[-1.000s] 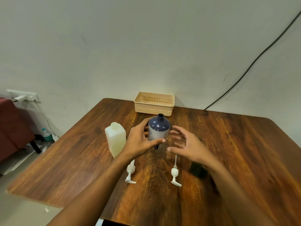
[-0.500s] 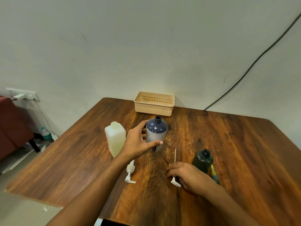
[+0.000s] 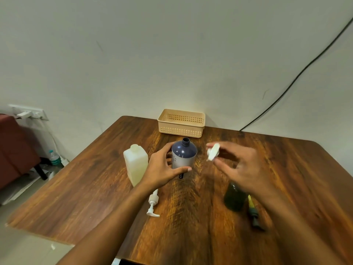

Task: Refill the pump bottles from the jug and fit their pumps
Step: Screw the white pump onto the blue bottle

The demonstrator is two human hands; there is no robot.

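A dark blue pump bottle stands upright with its neck uncapped, and my left hand grips its side. My right hand is raised to the right of the bottle and holds a white pump by its head; the hand is blurred and the pump's tube is hidden. A pale translucent jug stands left of my left hand. A second white pump lies on the table by my left wrist. A dark green bottle stands partly behind my right wrist.
A beige perforated basket sits at the far edge of the wooden table. A yellow and dark object lies right of the green bottle. A black cable runs down the wall. A wall socket and a water bottle are at left.
My right hand has picked the white pump up off the table and lifted it beside the blue bottle's neck. My left hand has kept its grip on the bottle.
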